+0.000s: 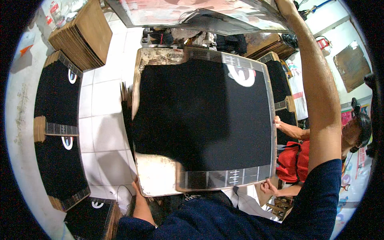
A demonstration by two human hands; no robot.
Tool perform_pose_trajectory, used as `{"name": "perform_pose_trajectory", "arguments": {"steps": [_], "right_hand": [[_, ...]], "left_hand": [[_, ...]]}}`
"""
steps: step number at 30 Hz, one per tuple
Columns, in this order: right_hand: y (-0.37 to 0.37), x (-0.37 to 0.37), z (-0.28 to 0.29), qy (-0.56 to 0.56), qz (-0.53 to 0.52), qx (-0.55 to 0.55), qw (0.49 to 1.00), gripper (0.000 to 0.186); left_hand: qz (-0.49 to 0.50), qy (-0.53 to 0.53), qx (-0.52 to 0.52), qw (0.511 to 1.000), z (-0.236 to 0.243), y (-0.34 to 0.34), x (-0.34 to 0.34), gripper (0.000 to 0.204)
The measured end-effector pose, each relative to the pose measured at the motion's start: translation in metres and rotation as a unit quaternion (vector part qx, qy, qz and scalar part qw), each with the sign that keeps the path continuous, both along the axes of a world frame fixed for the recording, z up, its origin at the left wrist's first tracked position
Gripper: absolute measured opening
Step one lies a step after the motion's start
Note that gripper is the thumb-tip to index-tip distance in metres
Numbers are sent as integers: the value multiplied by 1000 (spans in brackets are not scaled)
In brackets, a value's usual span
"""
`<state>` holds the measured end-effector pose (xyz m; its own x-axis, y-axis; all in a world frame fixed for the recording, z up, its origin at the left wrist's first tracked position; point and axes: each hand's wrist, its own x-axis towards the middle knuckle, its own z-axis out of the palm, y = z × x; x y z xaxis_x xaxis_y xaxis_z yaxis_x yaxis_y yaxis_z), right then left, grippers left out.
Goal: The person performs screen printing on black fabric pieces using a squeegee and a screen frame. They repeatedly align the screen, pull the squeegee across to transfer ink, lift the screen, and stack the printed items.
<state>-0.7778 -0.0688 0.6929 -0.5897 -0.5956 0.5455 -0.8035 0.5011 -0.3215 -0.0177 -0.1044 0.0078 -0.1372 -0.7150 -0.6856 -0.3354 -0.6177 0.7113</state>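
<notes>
Before me a black fabric panel (180, 108) lies flat on a pale board (154, 174), with a rounded white print (245, 76) near its far right corner. Clear strips with white marks (236, 176) run along its near and far ends. Beyond it, a wide printing screen (240, 16) with pinkish stains is lifted at a tilt. My right hand (285, 7), at the end of a raised arm, is closed on the screen's right edge; the picture's top cuts off part of it. My left hand (137, 186) is at the board's near left corner, fingers hidden.
A person in red stands at right, one hand (277, 121) at the board's right edge and the other (270, 187) by its near right corner. More black panels (58, 96) lie on boards at left. A stack of brown boards (82, 34) stands far left.
</notes>
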Motion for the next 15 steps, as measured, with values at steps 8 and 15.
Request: {"name": "perform_pose_trajectory", "arguments": {"steps": [8, 15], "right_hand": [[25, -132, 13, -56, 12, 27, 998, 45], [20, -133, 33, -192, 5, 18, 981, 53]], "left_hand": [[167, 290, 219, 917, 1, 32, 22, 48], [222, 277, 31, 934, -12, 54, 24, 42]]}}
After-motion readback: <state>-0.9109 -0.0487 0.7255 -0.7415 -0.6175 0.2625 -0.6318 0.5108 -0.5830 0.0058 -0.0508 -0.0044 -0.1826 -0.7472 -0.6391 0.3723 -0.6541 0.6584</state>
